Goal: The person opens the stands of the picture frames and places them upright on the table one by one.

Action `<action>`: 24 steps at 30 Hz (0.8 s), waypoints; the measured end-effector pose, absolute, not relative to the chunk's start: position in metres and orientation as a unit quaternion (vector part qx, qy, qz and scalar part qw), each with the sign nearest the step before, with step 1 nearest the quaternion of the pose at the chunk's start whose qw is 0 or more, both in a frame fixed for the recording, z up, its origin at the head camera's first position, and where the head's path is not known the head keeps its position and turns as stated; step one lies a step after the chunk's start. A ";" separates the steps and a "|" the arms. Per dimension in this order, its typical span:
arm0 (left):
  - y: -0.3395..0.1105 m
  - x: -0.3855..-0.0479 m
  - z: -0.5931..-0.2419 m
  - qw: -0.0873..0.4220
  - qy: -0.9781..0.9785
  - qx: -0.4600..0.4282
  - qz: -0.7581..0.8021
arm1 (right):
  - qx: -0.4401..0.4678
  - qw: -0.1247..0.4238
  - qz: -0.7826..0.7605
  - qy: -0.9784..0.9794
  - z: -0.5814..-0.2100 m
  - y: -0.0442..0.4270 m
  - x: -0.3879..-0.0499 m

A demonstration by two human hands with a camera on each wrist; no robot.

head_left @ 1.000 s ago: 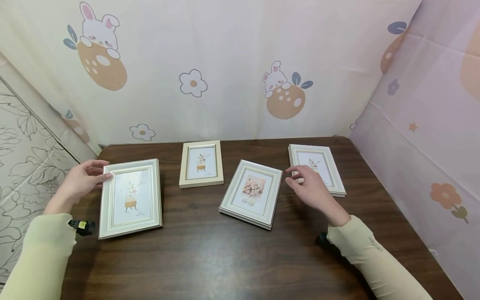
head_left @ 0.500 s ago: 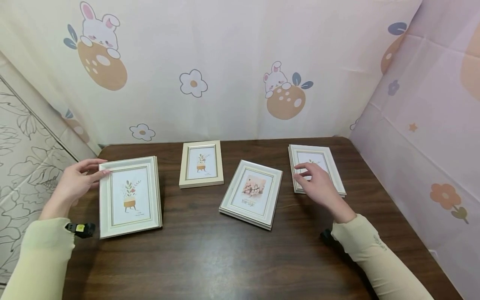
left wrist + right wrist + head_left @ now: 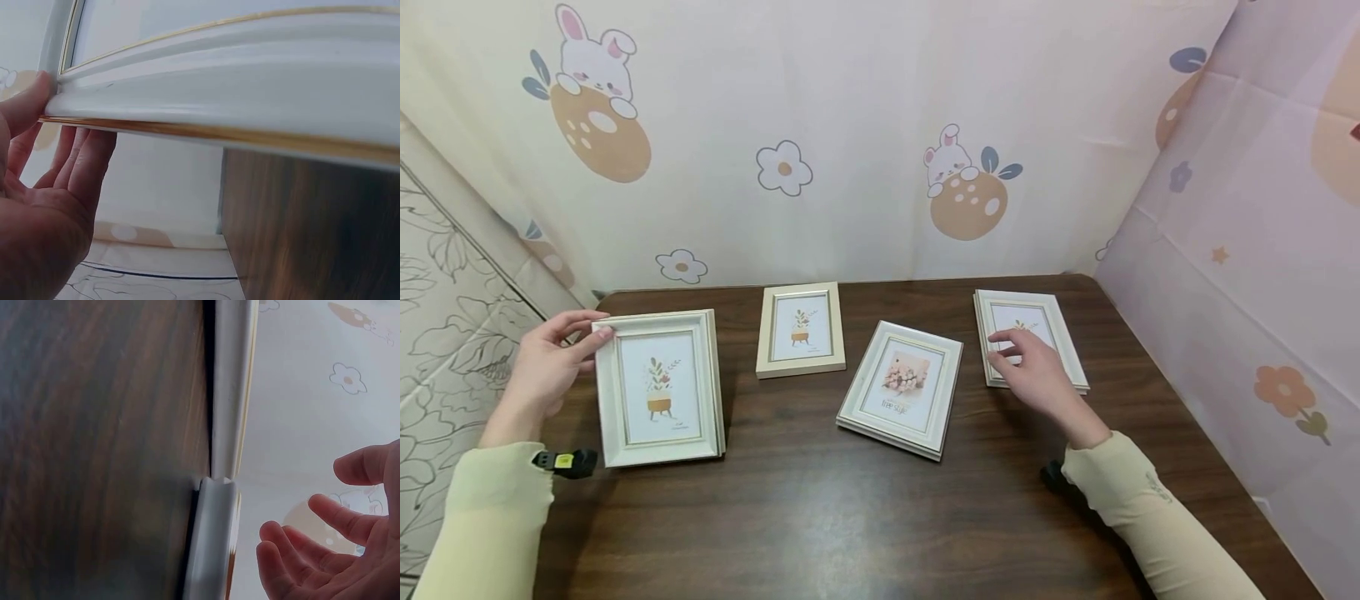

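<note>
My left hand (image 3: 546,371) pinches the upper left corner of a white picture frame (image 3: 658,454) with a thin gold inner edge and a plant print. Its thumb lies on the front and the fingers go behind, as the left wrist view shows along the frame's side (image 3: 187,106). This frame is tilted up towards me. My right hand (image 3: 1037,375), fingers loosely bent and holding nothing, is over the lower left part of another white frame (image 3: 1067,342) at the back right, hiding part of its print. In the right wrist view the right hand (image 3: 337,544) is apart from the frames.
On the dark wood table (image 3: 820,517) lie a cream frame (image 3: 763,342) with a plant print, at the back, and a white frame (image 3: 951,367) with a pink flower print, at the centre right. A curtain (image 3: 850,83) with rabbits and flowers hangs behind the table.
My left hand has raised and tilted the left frame more upright, its thumb now further onto the front. The right hand has moved right, from beside the flower-print frame to over the back right one.
</note>
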State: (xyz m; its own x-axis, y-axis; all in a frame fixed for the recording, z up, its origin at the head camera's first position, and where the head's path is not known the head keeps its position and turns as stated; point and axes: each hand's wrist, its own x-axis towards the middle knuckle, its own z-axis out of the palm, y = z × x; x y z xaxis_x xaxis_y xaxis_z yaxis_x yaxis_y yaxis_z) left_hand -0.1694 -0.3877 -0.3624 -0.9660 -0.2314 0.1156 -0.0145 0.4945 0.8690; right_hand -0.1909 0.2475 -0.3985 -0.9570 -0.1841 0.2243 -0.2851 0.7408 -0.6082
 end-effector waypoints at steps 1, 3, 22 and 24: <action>-0.386 -0.169 -0.361 0.115 -0.854 0.069 -0.502 | 0.127 0.075 0.338 -0.929 -0.399 0.246 -0.190; -0.384 -0.168 -0.360 0.126 -0.835 0.059 -0.533 | 0.130 0.075 0.341 -0.928 -0.400 0.245 -0.190; -0.358 -0.164 -0.353 0.235 -0.716 0.092 -0.651 | 0.167 0.045 0.348 -0.921 -0.404 0.222 -0.179; -0.354 -0.164 -0.351 0.241 -0.712 0.089 -0.654 | 0.174 0.045 0.342 -0.922 -0.404 0.220 -0.176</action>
